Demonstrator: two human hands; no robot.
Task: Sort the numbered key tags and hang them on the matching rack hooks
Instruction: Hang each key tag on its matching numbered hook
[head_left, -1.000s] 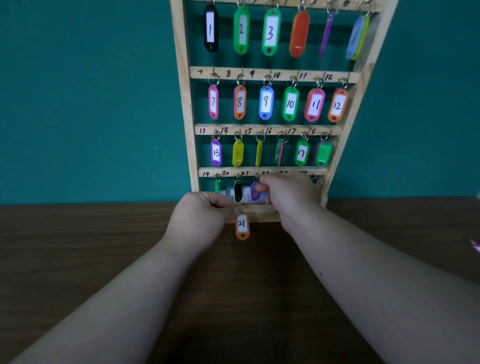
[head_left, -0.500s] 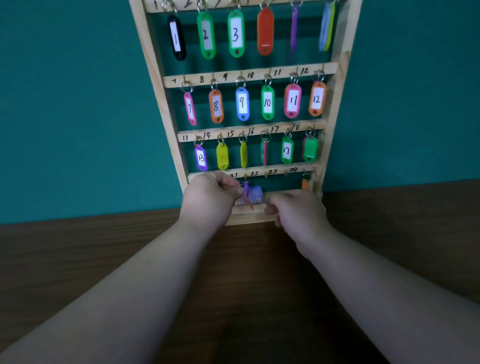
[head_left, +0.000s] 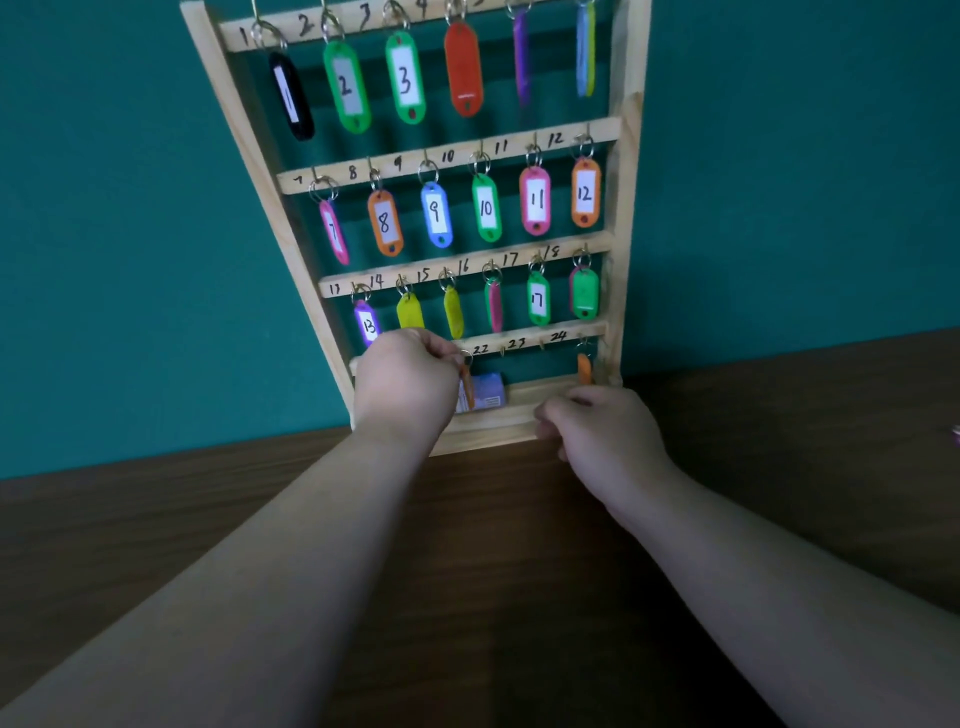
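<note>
A wooden key rack (head_left: 626, 218) leans against the teal wall, with four numbered rails of hooks and coloured tags. My left hand (head_left: 402, 379) is up at the bottom rail and pinches the ring of an orange tag (head_left: 466, 387), which hangs edge-on near the hook left of number 22. My right hand (head_left: 597, 431) rests low at the rack's bottom ledge with fingers loosely curled; nothing shows in it. Another orange tag (head_left: 584, 368) hangs at the far right of the bottom rail. The hooks by 22 and 23 are bare. My left hand hides the rail's left part.
A small purple-blue box (head_left: 488, 391) sits on the rack's bottom ledge behind the orange tag. The rack stands on a dark wooden table (head_left: 493, 571). A bit of something pink shows at the right frame edge (head_left: 955, 434).
My left hand lifted the orange tag numbered 21 from below the ledge up to the bottom rail. My right hand dropped from the rail to the ledge. The camera view shifted right.
</note>
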